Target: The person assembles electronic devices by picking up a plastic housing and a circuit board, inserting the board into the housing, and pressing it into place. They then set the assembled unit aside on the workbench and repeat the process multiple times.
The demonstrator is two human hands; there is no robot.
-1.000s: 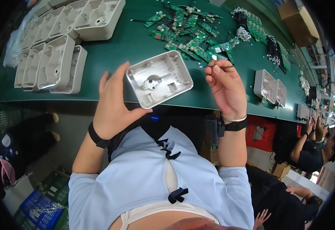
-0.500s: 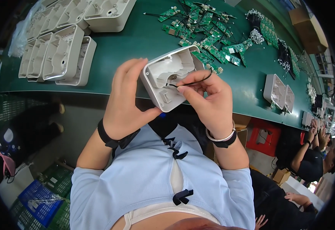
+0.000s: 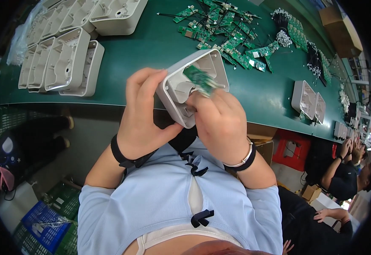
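Observation:
A pale grey plastic housing [image 3: 175, 104] is tilted over the table's front edge, its hollow side facing up. My left hand [image 3: 141, 112] is closed round its left side, fingers on the upper rim and thumb on the lower edge. My right hand [image 3: 221, 121] reaches into the housing with bent, closed fingers beside the rounded inner wall. A green circuit board [image 3: 199, 78], blurred by motion, lies over the cavity against these fingers. What the fingertips pinch is hidden, and the black wire no longer shows.
A pile of green circuit boards with black wires [image 3: 232, 36] lies on the green table [image 3: 130, 63]. More housings [image 3: 66, 61] stand at the left; two housing parts [image 3: 306, 100] lie right. Bundled wires [image 3: 282, 29] sit behind. A co-worker [image 3: 342, 178] is at far right.
My right hand has turned over and moved down-left into the housing. The circuit board has come up over the cavity. The black wire between my fingers has gone from sight. My left hand keeps its hold.

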